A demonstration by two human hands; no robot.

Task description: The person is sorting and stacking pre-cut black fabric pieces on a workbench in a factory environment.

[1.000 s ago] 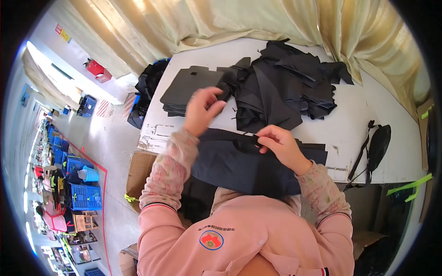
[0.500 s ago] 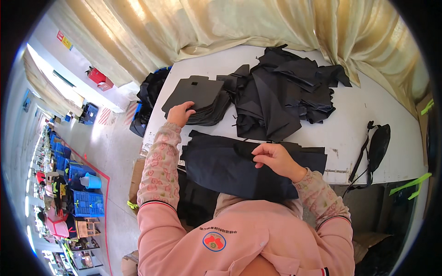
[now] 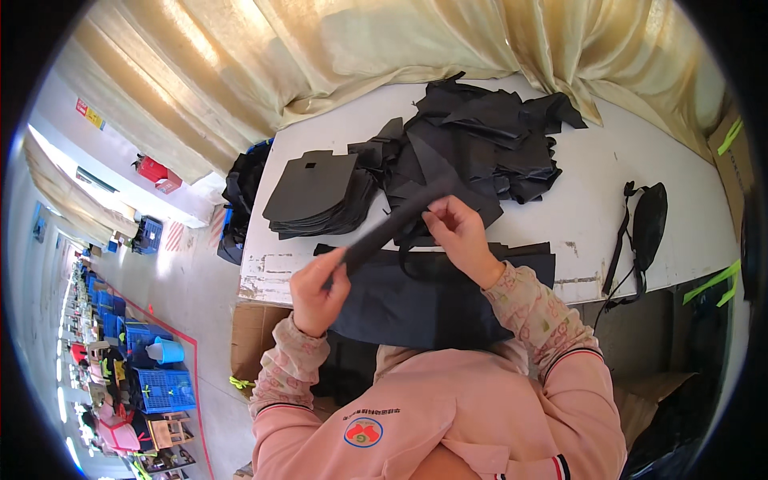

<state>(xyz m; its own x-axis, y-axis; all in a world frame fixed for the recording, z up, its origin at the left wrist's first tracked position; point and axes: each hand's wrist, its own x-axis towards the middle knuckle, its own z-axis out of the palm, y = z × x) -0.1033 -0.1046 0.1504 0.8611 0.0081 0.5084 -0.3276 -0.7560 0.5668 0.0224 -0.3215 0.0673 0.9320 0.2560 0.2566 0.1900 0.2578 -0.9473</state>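
Note:
My left hand [image 3: 318,290] and my right hand [image 3: 462,238] stretch a black fabric piece [image 3: 392,224] slantwise between them, raised above the near edge of the table. It looks like a narrow band from here. The left fingers pinch its lower end; the right thumb and fingers grip near its upper end. A thin dark loop hangs under it. Below lies a wide dark fabric piece [image 3: 424,300], draped over the table edge toward my lap. Beyond my left hand sits a neat stack of black cut panels [image 3: 312,190], the top one with a small square hole.
A loose heap of black fabric pieces [image 3: 488,128] covers the back middle of the white table [image 3: 592,184]. At right lies a black pouch-like item [image 3: 652,216] with straps. Beige curtains [image 3: 384,40] hang behind. Blue crates [image 3: 164,390] stand on the floor far left.
My left hand has left the panel stack and come nearer to me, onto the fabric. Both hands now hold the black piece raised and taut. The view has shifted slightly.

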